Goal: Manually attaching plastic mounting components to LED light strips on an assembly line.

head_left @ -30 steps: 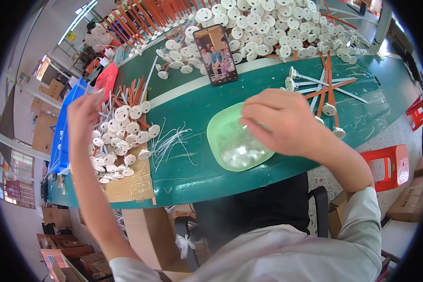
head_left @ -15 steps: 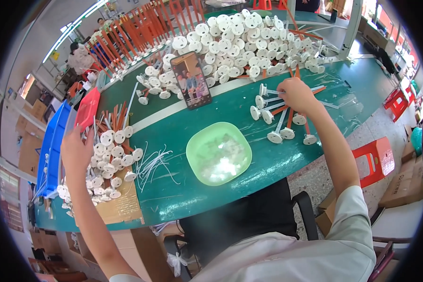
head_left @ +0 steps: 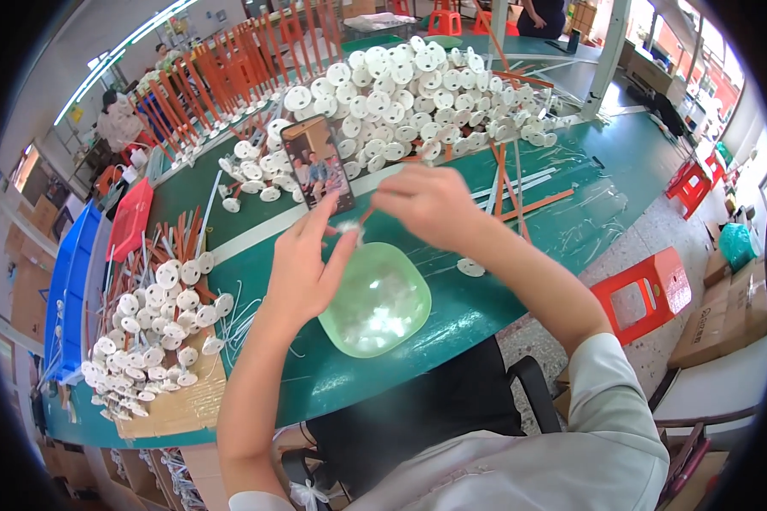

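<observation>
Both hands meet above the far rim of a light green bowl that holds small clear-white pieces. A small whitish piece is pinched between the fingertips of my left hand; its exact kind is blurred. My right hand is closed, and a short reddish-brown strip reaches from its fingers toward that piece. Whether strip and piece touch I cannot tell. Beyond my right forearm lie loose brown and white strips, with one white disc near the forearm.
A phone leans before a large heap of white discs. At left, disc-ended strips lie on cardboard, near a blue bin and red tray. Thin white ties lie beside the bowl. A red stool stands right.
My left hand has come right from the disc-ended strips to the bowl. My right hand has moved left from the strips on the right, now with a brown strip. The view has shifted slightly.
</observation>
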The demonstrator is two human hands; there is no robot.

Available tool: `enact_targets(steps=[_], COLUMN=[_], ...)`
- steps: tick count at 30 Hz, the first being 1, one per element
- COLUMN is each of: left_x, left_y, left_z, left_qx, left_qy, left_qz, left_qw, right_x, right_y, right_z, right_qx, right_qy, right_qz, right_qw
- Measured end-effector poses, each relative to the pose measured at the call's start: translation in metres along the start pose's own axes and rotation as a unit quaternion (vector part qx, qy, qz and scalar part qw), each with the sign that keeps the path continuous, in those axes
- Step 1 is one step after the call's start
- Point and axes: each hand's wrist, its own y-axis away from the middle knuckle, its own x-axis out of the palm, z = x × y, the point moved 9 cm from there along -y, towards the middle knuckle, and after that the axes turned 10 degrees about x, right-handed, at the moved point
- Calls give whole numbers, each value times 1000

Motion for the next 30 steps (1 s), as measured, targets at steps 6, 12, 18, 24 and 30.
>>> enact_targets(steps=[6,12,18,24,30], left_x=[14,9,0,9,6], left_y=[21,54,74,84,89], left_z=[6,23,28,35,34], left_qx=[-10,-125,-139,-237,-225], left_qy=[12,241,463,635,543], left_qz=[133,67,6,-65,-32], left_qw=[991,960,875,733,808], right_x=[6,-36,-30,-12,-3], right_y=[-10,-20,-6,1,7], right_z=[33,65,55,59,57], right_qx=[-56,-102,-16,-8,31], right_qy=[-22,-151,-291,-359,-404], right_qz=[-31,-163,-128,-38,-66], right_qw=[998,970,948,933,912])
